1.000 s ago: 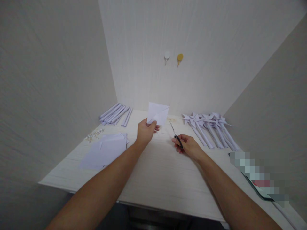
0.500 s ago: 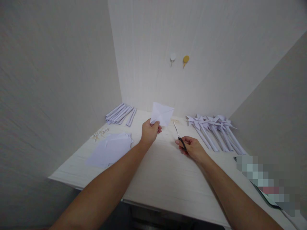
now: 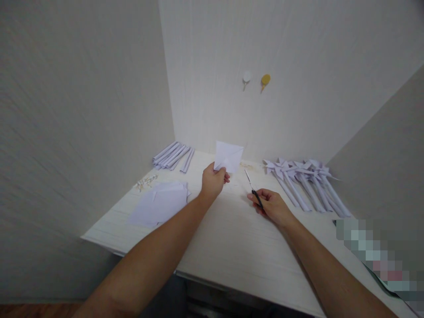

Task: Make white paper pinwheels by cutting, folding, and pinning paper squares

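My left hand point(image 3: 213, 182) pinches the lower left corner of a small white paper square point(image 3: 228, 156) and holds it upright above the white table point(image 3: 228, 247). Creases cross the paper. To its right, my right hand point(image 3: 272, 206) grips a pair of black-handled scissors point(image 3: 252, 187), blades pointing up and away toward the paper, apart from it. The blades look nearly closed.
A stack of white paper sheets point(image 3: 160, 204) lies at the left, with small pins or clips point(image 3: 145, 181) beyond it. Rolled paper sticks point(image 3: 172, 156) rest at the back left. Several finished paper pinwheels point(image 3: 304, 179) lie at the back right. Two hooks point(image 3: 255, 80) hang on the wall.
The view has shifted, so everything sits further right in the frame. Both hands keep the same hold, and the paper and scissors stay about as far apart.
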The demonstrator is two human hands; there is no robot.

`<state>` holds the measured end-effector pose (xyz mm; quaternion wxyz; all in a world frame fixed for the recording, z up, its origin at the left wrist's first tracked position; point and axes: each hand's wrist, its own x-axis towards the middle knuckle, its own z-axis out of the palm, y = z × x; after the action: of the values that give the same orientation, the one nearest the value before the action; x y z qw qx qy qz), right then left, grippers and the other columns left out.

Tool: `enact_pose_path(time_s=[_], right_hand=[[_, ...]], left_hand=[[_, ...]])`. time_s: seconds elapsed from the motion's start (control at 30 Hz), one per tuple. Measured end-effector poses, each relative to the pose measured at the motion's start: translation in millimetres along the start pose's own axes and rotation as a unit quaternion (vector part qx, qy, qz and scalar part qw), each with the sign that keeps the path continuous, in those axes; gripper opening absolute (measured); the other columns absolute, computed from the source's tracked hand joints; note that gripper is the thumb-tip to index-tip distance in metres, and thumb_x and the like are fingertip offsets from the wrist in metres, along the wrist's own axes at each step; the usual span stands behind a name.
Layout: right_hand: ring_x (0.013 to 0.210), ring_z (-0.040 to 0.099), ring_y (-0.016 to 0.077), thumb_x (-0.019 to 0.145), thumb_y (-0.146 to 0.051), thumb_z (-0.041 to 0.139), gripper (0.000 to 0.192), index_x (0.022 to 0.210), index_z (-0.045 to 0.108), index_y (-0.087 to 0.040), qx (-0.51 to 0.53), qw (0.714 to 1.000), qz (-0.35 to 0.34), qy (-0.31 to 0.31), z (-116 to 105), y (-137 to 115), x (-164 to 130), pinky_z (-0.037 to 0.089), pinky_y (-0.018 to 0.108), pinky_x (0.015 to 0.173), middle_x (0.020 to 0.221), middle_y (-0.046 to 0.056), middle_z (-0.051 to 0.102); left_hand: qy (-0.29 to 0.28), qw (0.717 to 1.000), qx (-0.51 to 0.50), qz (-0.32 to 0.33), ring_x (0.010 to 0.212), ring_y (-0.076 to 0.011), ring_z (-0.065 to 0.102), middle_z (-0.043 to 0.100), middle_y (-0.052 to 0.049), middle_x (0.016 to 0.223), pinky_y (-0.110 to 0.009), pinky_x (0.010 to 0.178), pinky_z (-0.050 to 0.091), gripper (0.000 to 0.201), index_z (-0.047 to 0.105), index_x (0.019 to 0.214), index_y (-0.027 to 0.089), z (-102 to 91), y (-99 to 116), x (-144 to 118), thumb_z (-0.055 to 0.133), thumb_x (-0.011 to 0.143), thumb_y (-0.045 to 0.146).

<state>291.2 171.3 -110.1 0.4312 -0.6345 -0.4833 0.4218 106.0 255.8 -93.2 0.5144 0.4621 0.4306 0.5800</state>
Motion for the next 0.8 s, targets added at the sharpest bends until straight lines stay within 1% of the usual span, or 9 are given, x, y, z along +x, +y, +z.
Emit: enact_pose_path(time_s=[0.17, 0.33, 0.5, 0.8], right_hand=[[0.036, 0.042, 0.0063, 0.055, -0.064, 0.089, 0.056, 0.067, 0.057, -0.020, -0.005, 1.000, -0.003, 0.001, -1, 1, 0, 0.025, 0.021, 0.036, 0.054, -0.002, 0.062], [0.035, 0.040, 0.0068, 0.059, -0.065, 0.087, 0.054, 0.066, 0.056, -0.021, -0.004, 1.000, -0.007, 0.007, -3, 3, 2, 0.027, 0.022, 0.036, 0.048, -0.003, 0.058], [0.035, 0.040, 0.0065, 0.057, -0.064, 0.089, 0.055, 0.065, 0.057, -0.020, 0.001, 1.000, -0.011, 0.003, -2, 3, 2, 0.026, 0.022, 0.036, 0.049, -0.003, 0.059], [0.040, 0.045, 0.0080, 0.060, -0.070, 0.084, 0.057, 0.069, 0.057, -0.021, -0.011, 0.999, -0.020, -0.039, -2, 1, -2, 0.029, 0.022, 0.039, 0.057, -0.001, 0.063]], left_hand=[[0.005, 1.000, -0.001, -0.004, 0.045, -0.0113, 0.060, 0.063, 0.004, 0.055, -0.022, 0.051, 0.049, 0.004, 0.060, 0.080, 0.017, -0.4, 0, 1, 0.062, 0.082, 0.014], [0.005, 1.000, 0.000, -0.006, 0.045, -0.0109, 0.058, 0.063, 0.004, 0.054, -0.022, 0.051, 0.048, 0.005, 0.060, 0.078, 0.017, -1.2, 2, 1, 0.062, 0.081, 0.013], [0.006, 1.000, -0.006, -0.001, 0.044, -0.0111, 0.058, 0.062, 0.003, 0.053, -0.022, 0.050, 0.048, 0.006, 0.059, 0.076, 0.017, -2.3, 4, 0, 0.062, 0.080, 0.013], [-0.006, 0.999, -0.043, -0.004, 0.044, -0.0114, 0.058, 0.064, 0.002, 0.055, -0.023, 0.050, 0.047, 0.009, 0.058, 0.072, 0.018, -1.6, 10, -3, 0.061, 0.081, 0.017]])
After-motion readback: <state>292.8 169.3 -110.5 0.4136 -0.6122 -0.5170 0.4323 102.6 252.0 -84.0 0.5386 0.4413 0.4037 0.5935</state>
